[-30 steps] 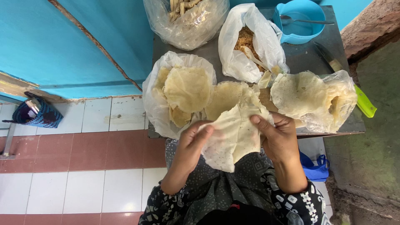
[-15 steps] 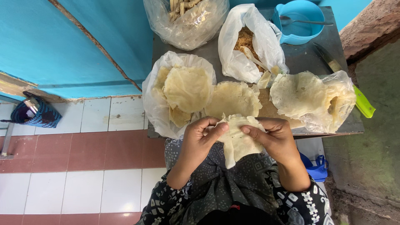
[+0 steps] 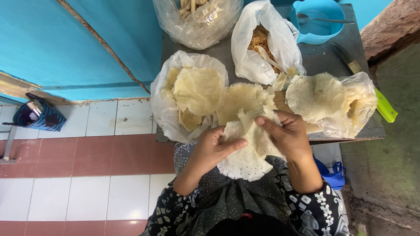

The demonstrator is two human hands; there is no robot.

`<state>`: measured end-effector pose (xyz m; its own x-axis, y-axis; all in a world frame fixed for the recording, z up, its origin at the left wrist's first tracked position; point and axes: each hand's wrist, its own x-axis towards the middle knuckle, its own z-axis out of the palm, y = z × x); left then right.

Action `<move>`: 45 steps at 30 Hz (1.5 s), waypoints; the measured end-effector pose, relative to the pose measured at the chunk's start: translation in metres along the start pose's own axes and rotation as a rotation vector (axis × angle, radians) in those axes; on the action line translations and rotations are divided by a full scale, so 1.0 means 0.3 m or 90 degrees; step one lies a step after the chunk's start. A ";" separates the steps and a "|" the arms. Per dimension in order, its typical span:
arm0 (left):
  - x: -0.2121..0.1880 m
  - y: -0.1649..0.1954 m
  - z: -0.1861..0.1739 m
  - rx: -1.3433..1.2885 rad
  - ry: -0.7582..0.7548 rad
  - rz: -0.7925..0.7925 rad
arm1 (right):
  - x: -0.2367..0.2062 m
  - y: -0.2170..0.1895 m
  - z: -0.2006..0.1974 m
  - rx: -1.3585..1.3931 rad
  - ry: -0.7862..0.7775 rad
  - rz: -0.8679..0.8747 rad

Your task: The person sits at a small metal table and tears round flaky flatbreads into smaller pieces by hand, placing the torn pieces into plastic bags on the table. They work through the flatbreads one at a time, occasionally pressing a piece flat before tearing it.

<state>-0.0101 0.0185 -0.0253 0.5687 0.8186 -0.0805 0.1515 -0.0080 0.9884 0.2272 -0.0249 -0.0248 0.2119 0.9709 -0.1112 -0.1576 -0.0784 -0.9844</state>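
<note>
Right now the left hand (image 3: 214,146) and right hand (image 3: 286,133) pinch a thin, lacy wrapper (image 3: 247,150) in closed fingers at the tabletop (image 3: 323,54) edge. Pulling too hard could tear it.

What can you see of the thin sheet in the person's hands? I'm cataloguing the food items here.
The wrapper sheet is a thin, pale cream round, like soft dough or crepe, with a fine lacy, bumpy rim. It is limp and partly folded, its upper edge creased over. It hangs between the left hand and the right hand, pinched by thumbs and fingertips, above the person's patterned lap at the near edge of the dark table.
</note>
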 end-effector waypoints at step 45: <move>-0.225 0.230 -0.344 0.105 0.199 -0.163 | 0.298 -0.076 0.043 -0.616 -0.128 -0.208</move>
<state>-0.1215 0.0222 0.0617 0.2281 0.9404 -0.2522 0.3977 0.1464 0.9057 0.2372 0.0667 -0.0105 -0.0741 0.9903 0.1176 0.7378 0.1338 -0.6616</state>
